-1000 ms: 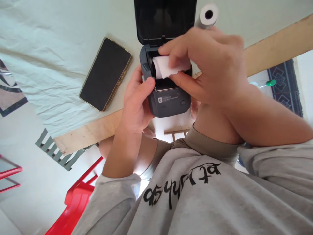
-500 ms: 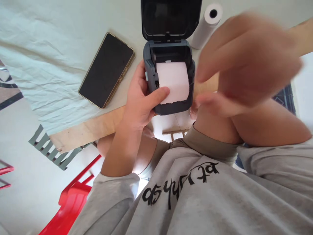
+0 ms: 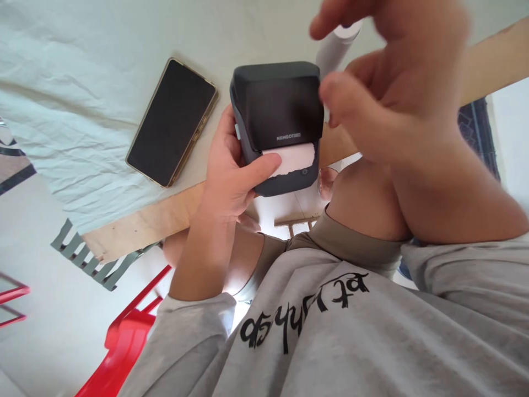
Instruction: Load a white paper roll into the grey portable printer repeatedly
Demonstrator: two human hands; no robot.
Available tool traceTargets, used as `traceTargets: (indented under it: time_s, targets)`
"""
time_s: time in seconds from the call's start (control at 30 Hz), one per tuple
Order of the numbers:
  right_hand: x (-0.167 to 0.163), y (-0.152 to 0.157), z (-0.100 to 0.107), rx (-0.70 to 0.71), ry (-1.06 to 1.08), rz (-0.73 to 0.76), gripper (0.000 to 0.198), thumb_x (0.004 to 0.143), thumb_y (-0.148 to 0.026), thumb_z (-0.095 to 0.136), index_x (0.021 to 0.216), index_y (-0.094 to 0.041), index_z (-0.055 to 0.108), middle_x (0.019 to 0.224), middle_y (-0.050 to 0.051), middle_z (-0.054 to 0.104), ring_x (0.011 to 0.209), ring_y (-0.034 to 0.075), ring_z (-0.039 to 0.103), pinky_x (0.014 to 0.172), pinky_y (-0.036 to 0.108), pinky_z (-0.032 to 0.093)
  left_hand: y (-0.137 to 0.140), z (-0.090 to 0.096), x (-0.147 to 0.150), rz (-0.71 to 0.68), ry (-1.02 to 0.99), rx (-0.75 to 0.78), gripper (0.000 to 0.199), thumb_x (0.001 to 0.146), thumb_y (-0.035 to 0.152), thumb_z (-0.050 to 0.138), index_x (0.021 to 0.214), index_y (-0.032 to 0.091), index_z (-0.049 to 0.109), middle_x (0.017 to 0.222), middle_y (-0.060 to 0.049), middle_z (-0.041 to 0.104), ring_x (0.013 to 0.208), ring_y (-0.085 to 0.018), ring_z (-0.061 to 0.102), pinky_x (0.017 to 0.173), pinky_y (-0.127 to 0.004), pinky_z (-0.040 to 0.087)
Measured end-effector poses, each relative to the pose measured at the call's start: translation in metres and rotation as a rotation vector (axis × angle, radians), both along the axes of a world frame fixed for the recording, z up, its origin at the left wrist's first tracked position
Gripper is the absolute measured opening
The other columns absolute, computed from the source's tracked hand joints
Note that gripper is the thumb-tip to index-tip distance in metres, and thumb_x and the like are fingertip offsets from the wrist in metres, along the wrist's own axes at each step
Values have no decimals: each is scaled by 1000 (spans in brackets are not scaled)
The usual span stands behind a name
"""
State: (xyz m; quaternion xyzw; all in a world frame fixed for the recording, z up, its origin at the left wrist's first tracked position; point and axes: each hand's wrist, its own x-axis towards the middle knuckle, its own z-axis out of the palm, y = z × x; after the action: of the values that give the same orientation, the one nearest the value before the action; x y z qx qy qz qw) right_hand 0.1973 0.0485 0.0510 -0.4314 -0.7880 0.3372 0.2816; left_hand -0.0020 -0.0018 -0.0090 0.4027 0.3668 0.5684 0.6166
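Observation:
My left hand grips a dark label printer from its left side, above the table's near edge. The printer's black lid is down, and a torn-edged strip of white paper sticks out below it. My left thumb presses on that strip. Just right of the printer is my right hand, slightly blurred, its fingers spread apart with nothing between them. Behind it, partly hidden, a white paper roll stands on the table.
A phone lies face up on the pale tablecloth, left of the printer. The table's wooden edge runs above my lap. Down at the lower left are a red plastic chair and a grey-green slatted piece.
The printer's lid, raised before, has swung down over the paper roll inside. My right hand has moved up and its fingers have spread. My left hand keeps its hold.

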Motion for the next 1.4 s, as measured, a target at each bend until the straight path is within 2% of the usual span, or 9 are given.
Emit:
traceTargets:
  time_s: [0.1,0.23,0.47,0.6,0.7,0.8,1.0,1.27,1.4]
  targets:
    - [-2,1,-2,79,29,135,51,97,-38,52,138,-7,51,135,5,52,119,2,53,62,4,39,-3,3,3,17,-11,0,46,79,34,88,119,27,66,116,-3,72,100,-22,72,87,-34,63]
    - [-4,6,-8,-90,51,238,65,95,-46,56,144,-7,39,139,5,49,110,0,51,72,7,44,-5,7,6,17,1,-44,40,82,41,85,115,30,65,108,-2,69,89,-18,70,74,-29,61]
    - [-4,15,-12,-75,-32,194,74,87,-56,66,140,-9,46,129,3,53,87,-2,43,68,15,36,-3,10,3,-1,-60,-61,22,89,25,78,109,23,72,99,1,72,76,-12,68,60,-23,53]
    - [-4,12,-15,7,-48,182,75,92,-62,58,145,-10,45,135,4,52,109,3,54,102,17,51,0,13,5,-23,-167,-62,22,94,34,71,111,21,70,107,-3,76,104,-20,73,73,-27,61]
    - [-3,6,-13,115,0,161,68,98,-57,50,143,-6,48,141,6,50,132,9,51,130,24,45,2,17,10,27,-237,-102,27,101,34,52,100,19,74,99,-3,77,125,-23,67,99,-32,61]
    - [-2,1,-11,160,15,131,60,101,-50,46,141,-6,51,142,6,49,134,9,52,133,22,43,4,18,11,135,-196,-87,35,103,24,47,85,21,77,87,0,76,124,-20,67,112,-30,54]
    - [-2,2,-11,173,-7,195,62,100,-55,44,139,-8,52,141,7,48,137,14,52,132,31,44,6,14,9,100,-273,-149,40,108,26,39,95,18,76,102,-1,80,116,-21,71,118,-36,51]
    - [-4,3,-12,252,-19,237,69,98,-58,47,141,-5,52,142,8,49,136,13,48,128,25,45,2,14,11,105,-240,-17,41,110,25,43,86,15,76,87,0,74,84,-9,68,92,-19,56]
    - [-6,2,-9,249,-4,243,67,94,-52,59,142,-5,51,143,8,50,136,13,49,130,24,44,4,15,11,152,-194,-50,34,106,16,46,85,18,74,88,1,72,85,-10,65,89,-18,54]
